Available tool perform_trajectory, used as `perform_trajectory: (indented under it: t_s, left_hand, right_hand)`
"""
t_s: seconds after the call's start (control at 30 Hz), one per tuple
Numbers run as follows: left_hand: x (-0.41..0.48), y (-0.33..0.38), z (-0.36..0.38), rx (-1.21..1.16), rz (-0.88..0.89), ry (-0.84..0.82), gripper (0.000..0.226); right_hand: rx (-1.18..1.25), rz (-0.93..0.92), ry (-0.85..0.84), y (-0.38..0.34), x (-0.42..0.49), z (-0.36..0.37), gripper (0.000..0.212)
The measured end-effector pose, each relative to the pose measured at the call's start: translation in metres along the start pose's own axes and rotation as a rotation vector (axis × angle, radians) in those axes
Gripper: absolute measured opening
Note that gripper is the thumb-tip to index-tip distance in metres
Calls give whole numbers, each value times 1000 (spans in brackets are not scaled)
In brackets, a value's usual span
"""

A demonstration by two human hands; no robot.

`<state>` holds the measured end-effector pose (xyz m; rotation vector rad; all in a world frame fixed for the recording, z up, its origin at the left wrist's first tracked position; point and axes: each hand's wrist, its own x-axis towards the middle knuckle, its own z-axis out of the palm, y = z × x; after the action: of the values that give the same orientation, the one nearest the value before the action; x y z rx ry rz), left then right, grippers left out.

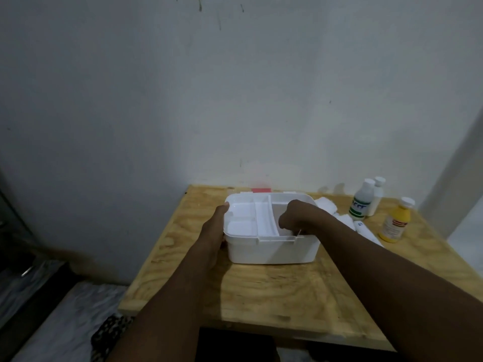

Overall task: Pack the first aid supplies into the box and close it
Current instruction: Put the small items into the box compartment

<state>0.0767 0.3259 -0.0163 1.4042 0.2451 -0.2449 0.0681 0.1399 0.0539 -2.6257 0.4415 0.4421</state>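
Observation:
A white plastic box [271, 250] stands open on the wooden table [261, 296]. A white divided tray [264, 218] sits in its left part. My left hand [217, 226] grips the box's left wall, thumb on the rim. My right hand [292, 215] reaches down into the right compartment with fingers curled; a thin pale sliver shows under them, and I cannot tell what it is. White bandage rolls [326, 205] lie just right of the box, partly hidden by my right forearm. Behind the box, the lid's red patch [261, 190] peeks out.
At the table's right side stand a white bottle with a green label [362, 201], a second white bottle [377, 194] behind it, and a yellow bottle [396, 220]. The wall rises directly behind the table. A bed or mat lies low on the left.

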Motion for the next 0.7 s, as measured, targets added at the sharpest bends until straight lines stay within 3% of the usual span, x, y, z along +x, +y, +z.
perform_trajectory:
  t_s: [0.2, 0.33, 0.43, 0.53, 0.7]
  left_hand:
    - [-2, 1, 3, 12, 22, 20, 83]
    - [4, 0, 2, 13, 16, 43, 82]
    - [5, 1, 2, 40, 26, 96, 58]
    - [10, 2, -1, 66, 21, 124, 46]
    - [14, 9, -14, 157, 44, 193, 42]
  right_hand:
    - [444, 72, -96, -7, -1, -1, 27]
    - [681, 60, -136, -13, 5, 8, 48]
    - [818, 51, -164, -20, 8, 17, 69]
    - [805, 15, -169, -29, 12, 24, 80]
    - [733, -16, -135, -40, 14, 29, 70]
